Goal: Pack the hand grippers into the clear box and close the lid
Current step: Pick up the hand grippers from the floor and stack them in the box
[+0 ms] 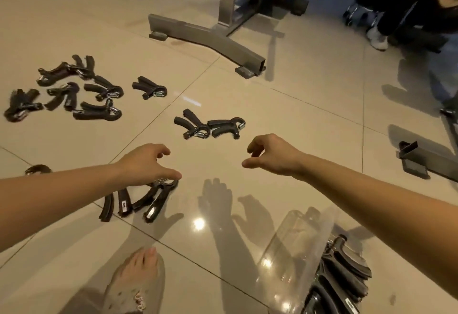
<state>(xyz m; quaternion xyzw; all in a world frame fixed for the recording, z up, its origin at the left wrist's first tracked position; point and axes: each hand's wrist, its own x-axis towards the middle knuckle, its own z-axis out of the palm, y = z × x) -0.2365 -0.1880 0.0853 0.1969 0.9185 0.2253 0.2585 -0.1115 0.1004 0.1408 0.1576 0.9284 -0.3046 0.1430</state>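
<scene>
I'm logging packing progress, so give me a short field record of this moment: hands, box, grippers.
left hand: empty, over near grippers; contact unclear
right hand: empty, loosely curled, above floor
box: open, bottom right
packed grippers: stacked inside box
middle pair: on floor ahead of hands
far cluster: on floor, upper left

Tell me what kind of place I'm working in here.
Probably a gym floor: a steel equipment stand stands on glossy floor tiles, and many hand grippers lie scattered across them.
</scene>
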